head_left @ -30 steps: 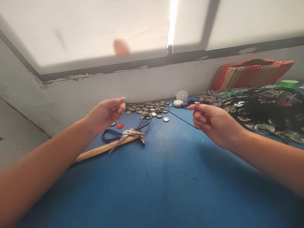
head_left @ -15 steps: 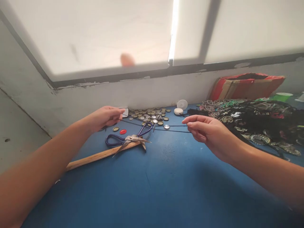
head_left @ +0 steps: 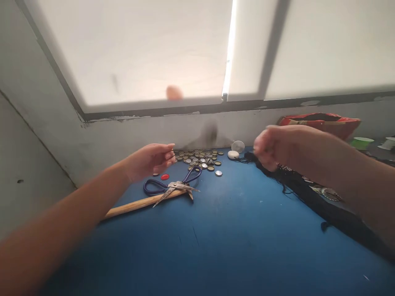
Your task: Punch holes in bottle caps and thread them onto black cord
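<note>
My left hand (head_left: 152, 161) is closed in a pinch, thumb against fingertips, left of the bottle caps (head_left: 199, 158). My right hand (head_left: 268, 148) is closed and blurred, raised in front of the black cords at the right. Between the hands a dark smear (head_left: 210, 132) shows against the wall, seemingly the black cord in fast motion; its strands cannot be made out. Below my left hand, blue-handled scissors (head_left: 173, 187) lie spread across a hammer's wooden handle (head_left: 132, 207). A red cap (head_left: 165, 176) lies close by.
A bundle of black cords (head_left: 308, 197) runs along the right side, with metal caps partly under my right arm. A white rounded piece (head_left: 233, 155) and a clear disc (head_left: 238, 146) sit by the wall. A red box (head_left: 327, 123) and a green spool (head_left: 362, 142) stand behind.
The cord, stretched plainly between my hands before, is now only a smear higher up. My right hand has risen and curled shut. The view has tilted up a little.
</note>
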